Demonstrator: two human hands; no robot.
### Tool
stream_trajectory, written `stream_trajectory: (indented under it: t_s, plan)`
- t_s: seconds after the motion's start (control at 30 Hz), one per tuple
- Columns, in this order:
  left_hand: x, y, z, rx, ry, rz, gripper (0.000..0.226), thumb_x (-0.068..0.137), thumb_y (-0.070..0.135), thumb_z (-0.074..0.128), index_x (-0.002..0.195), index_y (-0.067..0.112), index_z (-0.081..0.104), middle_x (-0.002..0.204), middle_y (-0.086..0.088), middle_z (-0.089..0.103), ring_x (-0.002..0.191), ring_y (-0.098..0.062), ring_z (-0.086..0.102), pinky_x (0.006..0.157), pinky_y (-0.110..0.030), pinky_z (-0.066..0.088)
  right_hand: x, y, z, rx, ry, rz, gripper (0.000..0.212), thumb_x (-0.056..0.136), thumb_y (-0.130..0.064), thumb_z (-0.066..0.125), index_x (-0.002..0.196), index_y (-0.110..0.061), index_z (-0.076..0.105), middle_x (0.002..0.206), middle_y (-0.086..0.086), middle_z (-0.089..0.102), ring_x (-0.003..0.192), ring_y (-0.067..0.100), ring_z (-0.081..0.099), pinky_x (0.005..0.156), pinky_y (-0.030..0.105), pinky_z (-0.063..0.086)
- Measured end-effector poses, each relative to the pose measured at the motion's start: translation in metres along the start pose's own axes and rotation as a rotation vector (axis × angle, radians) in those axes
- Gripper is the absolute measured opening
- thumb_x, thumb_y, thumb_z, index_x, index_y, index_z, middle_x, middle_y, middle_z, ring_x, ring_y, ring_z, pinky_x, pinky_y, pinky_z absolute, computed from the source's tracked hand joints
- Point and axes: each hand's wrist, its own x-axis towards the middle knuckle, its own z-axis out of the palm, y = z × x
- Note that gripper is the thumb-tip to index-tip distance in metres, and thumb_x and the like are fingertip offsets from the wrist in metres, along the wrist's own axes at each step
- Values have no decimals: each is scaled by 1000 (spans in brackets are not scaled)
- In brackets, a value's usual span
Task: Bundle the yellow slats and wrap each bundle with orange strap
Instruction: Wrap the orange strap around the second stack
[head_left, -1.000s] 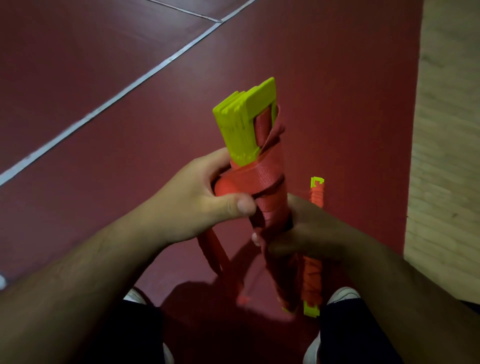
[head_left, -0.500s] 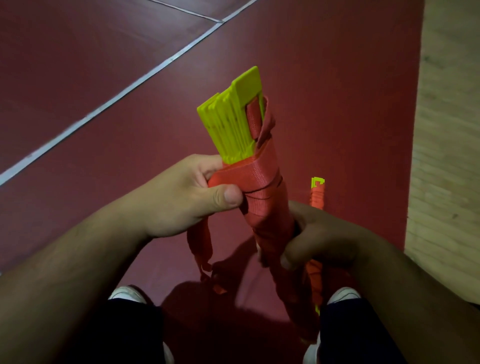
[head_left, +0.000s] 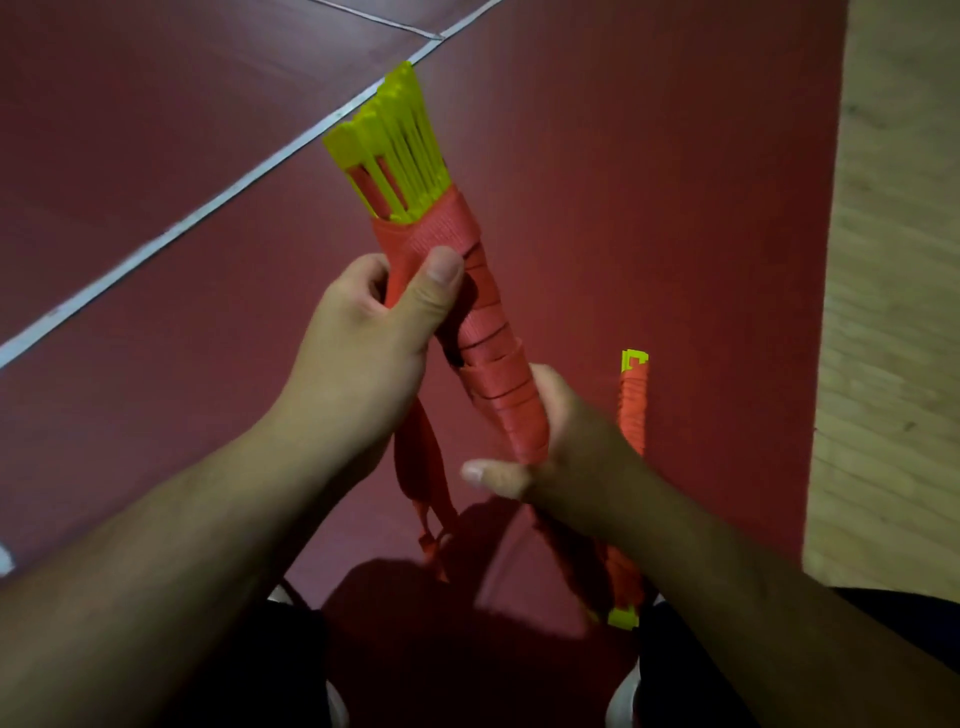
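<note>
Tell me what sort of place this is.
Likely an indoor sports hall or gym, though little shows. The dark red floor carries a white painted line like a court marking, and it borders pale wood flooring on the right.

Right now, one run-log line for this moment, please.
left hand grips orange woven strap | right hand holds yellow plastic slat bundle | wrap unfinished

You can read no text, label, brand, number or sign on anything in front of you here.
</note>
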Motion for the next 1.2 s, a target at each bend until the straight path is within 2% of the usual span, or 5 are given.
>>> stream_trajectory:
  t_s: [0.17, 0.33, 0.73, 0.97, 1.2]
  plan:
    - [4, 12, -9, 151, -131, 263, 32, 87, 57, 66, 87, 25, 63, 64, 22, 60, 59, 7, 53, 59, -7, 39, 7, 1, -6, -39, 138, -85, 32, 63, -23, 67, 92, -25, 52, 72, -2, 60, 66, 19, 56, 60, 35, 47]
    - [13, 13, -25, 108, -220, 335, 59, 76, 60, 70, 107, 10, 69, 101, 2, 74, 96, -9, 68, 86, -26, 52, 9, 5, -16, 44, 115, -150, 29, 57, -19, 67, 85, -17, 59, 70, 6, 59, 63, 28, 50, 59, 47, 48]
    - [8, 12, -24, 75, -386, 305, 27, 92, 19, 42, 110, 5, 56, 66, 32, 60, 64, 17, 54, 63, 1, 38, 7, 8, -11, 153, 96, -159, 35, 50, -26, 66, 84, -21, 64, 74, 12, 69, 69, 40, 61, 63, 52, 53]
    - [10, 9, -35, 55, -485, 190, 34, 81, 68, 60, 88, 37, 70, 64, 12, 44, 58, -8, 35, 52, -23, 29, 2, -3, -10, 411, -117, -102, 32, 40, -20, 67, 70, -9, 67, 70, 25, 66, 62, 27, 59, 61, 40, 48]
    - [4, 6, -30, -85, -494, 74, 38, 87, 64, 44, 85, 37, 70, 64, -8, 31, 55, -14, 29, 52, -28, 26, 2, -8, -12, 520, -198, -78, 33, 46, 6, 58, 78, 5, 65, 70, 17, 68, 63, 29, 62, 66, 42, 50]
